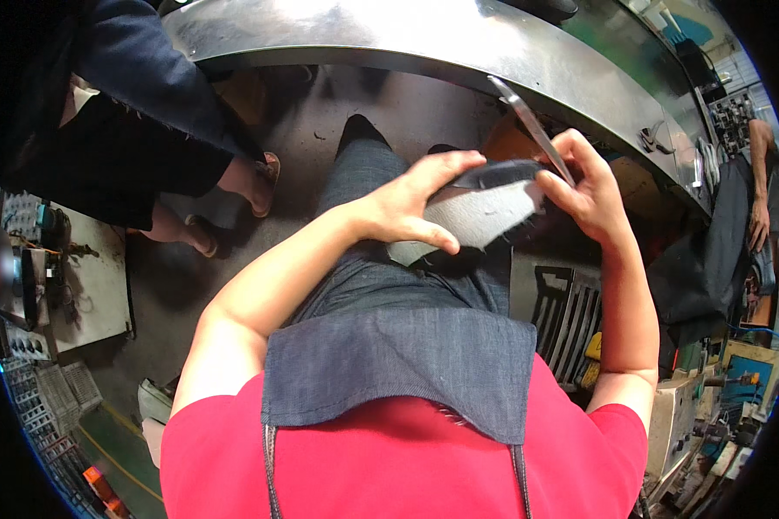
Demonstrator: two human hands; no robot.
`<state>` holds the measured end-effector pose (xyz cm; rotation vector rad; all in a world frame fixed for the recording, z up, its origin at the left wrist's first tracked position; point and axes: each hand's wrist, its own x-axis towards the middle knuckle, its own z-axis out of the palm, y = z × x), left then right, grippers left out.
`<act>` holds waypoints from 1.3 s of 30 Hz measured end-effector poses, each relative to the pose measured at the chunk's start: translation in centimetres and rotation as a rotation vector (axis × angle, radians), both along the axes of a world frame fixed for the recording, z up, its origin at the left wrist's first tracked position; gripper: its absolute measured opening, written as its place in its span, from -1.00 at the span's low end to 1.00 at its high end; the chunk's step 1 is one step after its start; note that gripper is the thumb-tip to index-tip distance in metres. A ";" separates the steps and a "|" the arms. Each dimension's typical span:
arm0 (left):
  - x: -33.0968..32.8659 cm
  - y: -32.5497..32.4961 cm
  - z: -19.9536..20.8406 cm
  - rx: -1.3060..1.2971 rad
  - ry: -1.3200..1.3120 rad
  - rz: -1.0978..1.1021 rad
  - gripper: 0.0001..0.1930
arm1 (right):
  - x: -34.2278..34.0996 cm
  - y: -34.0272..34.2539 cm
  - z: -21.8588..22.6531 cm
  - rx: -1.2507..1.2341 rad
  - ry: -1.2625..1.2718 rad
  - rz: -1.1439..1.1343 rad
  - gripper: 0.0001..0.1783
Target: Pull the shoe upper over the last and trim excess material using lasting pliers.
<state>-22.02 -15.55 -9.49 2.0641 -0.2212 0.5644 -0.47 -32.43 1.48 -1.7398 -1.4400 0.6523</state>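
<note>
My left hand (398, 203) is closed around a shoe upper (480, 212), with the thumb on the near side and the fingers over the far edge. Its face toward me is pale grey, and a black padded band runs along the far edge. A few loose threads hang from its lower right. My right hand (593, 190) grips a slim, flat silver metal tool (528, 121), whose free end slants up and left toward the bench. The right fingertips are close to the upper's right end; whether they touch it I cannot tell. Both hands are above my lap (381, 277).
A curved steel bench (363, 43) runs across the far side, with small dark metal pieces (656, 138) at its right. A person's legs (169, 182) stand at left, near a side table (95, 294). Another person's arm (760, 182) shows at far right. A slatted crate (571, 320) is by my right elbow.
</note>
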 end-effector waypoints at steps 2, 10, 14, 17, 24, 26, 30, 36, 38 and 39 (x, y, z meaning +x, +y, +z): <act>1.2 -0.7 -1.1 -0.669 0.156 -0.165 -0.10 | 0.8 1.7 -1.2 0.032 -0.020 -0.031 -0.73; 2.7 -1.3 -2.9 -0.667 0.019 0.375 -0.54 | 0.8 4.1 -3.0 0.304 -0.537 -0.289 -0.72; 1.9 0.3 -4.7 -0.972 0.183 0.088 -0.41 | -0.2 0.9 -2.8 0.304 -0.311 -0.404 -0.82; 0.0 2.8 -5.5 -0.933 0.678 -0.288 -0.11 | -3.6 -2.3 -2.0 0.163 0.394 -0.267 -0.89; 0.2 -0.4 -4.6 -1.038 0.466 -0.225 -0.19 | -5.7 -6.0 -3.1 0.019 1.234 -0.125 -0.72; -0.5 -1.3 -4.6 -1.046 0.452 -0.198 -0.25 | -6.7 -5.8 -2.9 -0.073 1.268 -0.155 -0.68; -1.1 -2.2 -4.5 -1.143 0.429 0.035 -0.36 | -6.7 -5.7 -3.9 -0.262 1.199 -0.004 -0.40; -0.2 -2.4 -5.8 -0.997 0.397 0.407 -0.46 | -5.7 -2.5 -4.3 -0.469 0.838 0.035 -0.32; -0.2 -2.6 -5.8 -0.850 0.399 0.444 -0.47 | -5.0 -1.8 -4.8 -0.466 0.593 0.134 -0.30; -0.2 -2.6 -5.8 -0.754 0.373 0.467 -0.46 | -4.5 -1.4 -5.0 -0.497 0.519 0.166 -0.30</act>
